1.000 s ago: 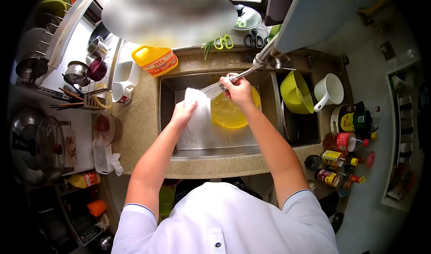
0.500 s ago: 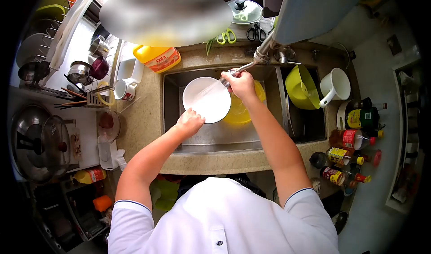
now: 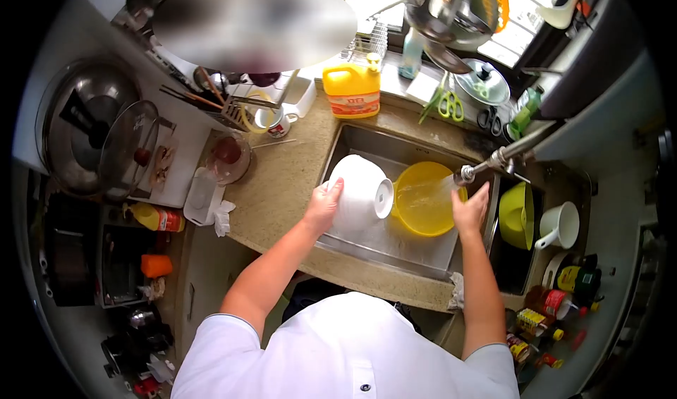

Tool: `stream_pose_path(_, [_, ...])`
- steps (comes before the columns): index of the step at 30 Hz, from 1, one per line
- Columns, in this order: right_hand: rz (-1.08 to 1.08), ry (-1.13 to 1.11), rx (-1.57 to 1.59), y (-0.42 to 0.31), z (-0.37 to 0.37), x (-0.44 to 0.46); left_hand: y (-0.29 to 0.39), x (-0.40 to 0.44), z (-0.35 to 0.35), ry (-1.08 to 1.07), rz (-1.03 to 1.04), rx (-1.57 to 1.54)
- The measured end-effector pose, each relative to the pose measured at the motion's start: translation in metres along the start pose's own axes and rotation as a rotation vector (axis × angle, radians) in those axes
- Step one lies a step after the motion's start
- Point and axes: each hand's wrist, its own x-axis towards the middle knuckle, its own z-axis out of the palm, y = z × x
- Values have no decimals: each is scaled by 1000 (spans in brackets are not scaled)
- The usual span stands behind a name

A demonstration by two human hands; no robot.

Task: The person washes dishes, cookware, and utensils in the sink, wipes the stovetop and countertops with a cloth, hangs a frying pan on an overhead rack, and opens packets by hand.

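Observation:
My left hand (image 3: 324,207) grips the rim of a white bowl (image 3: 356,191) over the left part of the sink (image 3: 395,252). The bowl is tipped on its side, its round foot turned to the right. Just below the faucet head (image 3: 465,176), my right hand (image 3: 471,209) holds nothing, with its fingers stretched out and apart. Water sprays from the faucet leftward into a yellow basin (image 3: 431,219) standing in the sink. Whether the right fingertips touch the faucet or the basin rim, I cannot tell.
A yellow detergent jug (image 3: 352,92) stands behind the sink, with green scissors (image 3: 450,106) to its right. On the right are a green basin (image 3: 517,216), a white dipper (image 3: 558,225) and several bottles. A mug (image 3: 274,122) sits at the left; ladles (image 3: 451,25) hang above.
The white bowl has turned from inside-up to its side, foot facing right. My right hand has let go of the faucet head and opened. The whole view has shifted and rotated.

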Motion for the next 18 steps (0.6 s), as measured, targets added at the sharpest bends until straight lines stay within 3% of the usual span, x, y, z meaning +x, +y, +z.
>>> stream_pose_path(1, [104,-55,-8,1,3,-16,6,-4,-9,22,-27,-207])
stream_pose_path(2, [165,-135,-45,-5,4,-34,13,-10,-21,29,-14,-219])
stream_pose_path(4, [-2,-225,-10,-8,23,-57,31,-26,-46,-49,18,-325])
stream_pose_path(6, [-211,-106,183,-44,54,-53,64,-50,-58,-13,32,-298])
stream_pose_path(10, [-757,-87,305,-183,106,-27,107,-87,-96,-31,177,213])
stream_pose_path(11, [-893,-168,336,-214,127,-26,117,-96,-100,-53,205,426])
stream_pose_path(12, [-1028,-250,366,-243,148,-26,123,-101,-104,-46,205,424])
stream_pose_path(14, [-1208,-260,329,-292,184,-37,129,-106,-116,-153,481,1107])
stream_pose_path(18, [-1333,-288,123,-338,260,-46,113,-103,-133,-180,703,1323])
